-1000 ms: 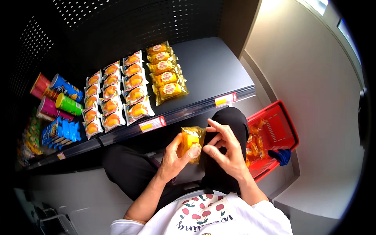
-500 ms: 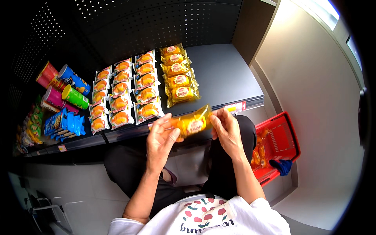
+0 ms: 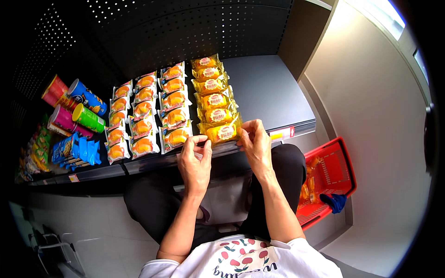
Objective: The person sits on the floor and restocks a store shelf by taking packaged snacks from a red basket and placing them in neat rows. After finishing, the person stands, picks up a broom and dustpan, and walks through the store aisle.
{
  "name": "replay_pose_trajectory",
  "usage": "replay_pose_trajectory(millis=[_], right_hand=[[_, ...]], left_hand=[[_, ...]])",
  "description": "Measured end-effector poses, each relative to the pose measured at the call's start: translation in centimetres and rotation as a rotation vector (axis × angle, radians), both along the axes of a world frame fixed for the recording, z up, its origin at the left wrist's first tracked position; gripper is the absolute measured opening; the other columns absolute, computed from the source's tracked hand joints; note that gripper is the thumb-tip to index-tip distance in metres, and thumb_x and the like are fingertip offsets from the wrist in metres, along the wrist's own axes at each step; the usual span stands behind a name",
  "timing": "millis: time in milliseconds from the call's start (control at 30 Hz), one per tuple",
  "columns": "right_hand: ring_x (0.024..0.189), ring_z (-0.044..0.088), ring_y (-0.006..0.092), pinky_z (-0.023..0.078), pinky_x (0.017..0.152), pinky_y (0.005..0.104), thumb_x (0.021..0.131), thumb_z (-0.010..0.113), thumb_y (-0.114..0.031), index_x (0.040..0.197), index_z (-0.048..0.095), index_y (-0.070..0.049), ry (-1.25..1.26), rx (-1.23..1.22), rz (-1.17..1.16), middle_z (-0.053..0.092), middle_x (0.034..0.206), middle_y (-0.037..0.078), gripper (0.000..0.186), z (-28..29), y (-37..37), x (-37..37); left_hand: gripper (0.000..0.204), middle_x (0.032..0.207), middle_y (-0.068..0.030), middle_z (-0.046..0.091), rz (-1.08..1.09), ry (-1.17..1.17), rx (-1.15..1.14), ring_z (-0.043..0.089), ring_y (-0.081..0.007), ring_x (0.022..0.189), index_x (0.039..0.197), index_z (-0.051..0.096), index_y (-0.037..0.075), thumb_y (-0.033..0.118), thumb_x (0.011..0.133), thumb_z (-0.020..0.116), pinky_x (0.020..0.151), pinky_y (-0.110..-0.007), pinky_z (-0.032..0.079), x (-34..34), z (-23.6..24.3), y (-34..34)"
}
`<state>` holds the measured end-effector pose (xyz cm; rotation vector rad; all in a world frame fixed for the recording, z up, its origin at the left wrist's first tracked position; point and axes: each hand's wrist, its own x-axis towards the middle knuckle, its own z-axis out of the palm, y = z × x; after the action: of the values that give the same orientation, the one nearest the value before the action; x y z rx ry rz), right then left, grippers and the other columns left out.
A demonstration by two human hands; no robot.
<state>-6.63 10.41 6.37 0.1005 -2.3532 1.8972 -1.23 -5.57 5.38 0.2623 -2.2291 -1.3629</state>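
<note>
A yellow cellophane-wrapped snack [image 3: 221, 133] lies at the front of a column of matching packs [image 3: 214, 100] on the dark shelf [image 3: 264, 90], near its edge. My left hand [image 3: 193, 169] pinches the pack's left end with thumb and fingers. At its other end, my right hand [image 3: 256, 150] has bent fingers closed on the wrapper. Several columns of white-wrapped snacks with orange pictures [image 3: 176, 99] sit just left of the yellow ones. The fingertips are partly hidden behind the wrapper.
A red basket [image 3: 338, 171] with yellow packs and a dark blue cloth [image 3: 333, 202] stands right of my knee, beside a pale wall [image 3: 371, 139]. Coloured canisters [image 3: 88, 118] and blue packets [image 3: 69, 150] fill the shelf's left. My bent legs are under the shelf edge.
Both hands have moved up and forward with the yellow pack, from over my lap onto the front end of the yellow column, which is now longer by that pack.
</note>
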Motion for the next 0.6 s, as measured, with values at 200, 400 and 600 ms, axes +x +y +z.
replay_pose_trajectory(millis=[200, 400, 600], right_hand=[[0.070, 0.068, 0.0271, 0.054, 0.067, 0.0378, 0.098, 0.061, -0.005, 0.106, 0.057, 0.004, 0.062, 0.148, -0.008, 0.067, 0.086, 0.019, 0.013, -1.0, 0.0, -0.1], [0.070, 0.067, 0.0293, 0.053, 0.066, 0.0398, 0.097, 0.064, -0.006, 0.106, 0.059, 0.004, 0.039, 0.181, -0.024, 0.066, 0.091, 0.021, 0.014, -0.9, -0.3, -0.2], [0.068, 0.064, 0.0247, 0.052, 0.064, 0.0374, 0.096, 0.065, -0.006, 0.107, 0.060, 0.003, 0.085, 0.202, -0.036, 0.063, 0.091, 0.018, 0.015, -1.1, -0.5, -0.6]], left_hand=[[0.028, 0.069, -0.0084, 0.065, 0.032, -0.065, -0.168, 0.064, -0.0200, 0.062, 0.112, 0.067, 0.006, 0.018, 0.090, 0.077, 0.064, -0.036, 0.050, 0.0, 1.2, 0.6], [0.031, 0.067, -0.0095, 0.063, 0.028, -0.096, -0.153, 0.062, -0.0220, 0.060, 0.116, 0.065, 0.005, 0.016, 0.090, 0.077, 0.064, -0.038, 0.050, -0.3, 1.1, 0.8], [0.031, 0.076, -0.0121, 0.063, 0.009, -0.117, -0.143, 0.061, -0.0222, 0.062, 0.119, 0.062, 0.002, 0.013, 0.092, 0.073, 0.064, -0.038, 0.050, -0.8, 0.6, 0.6]])
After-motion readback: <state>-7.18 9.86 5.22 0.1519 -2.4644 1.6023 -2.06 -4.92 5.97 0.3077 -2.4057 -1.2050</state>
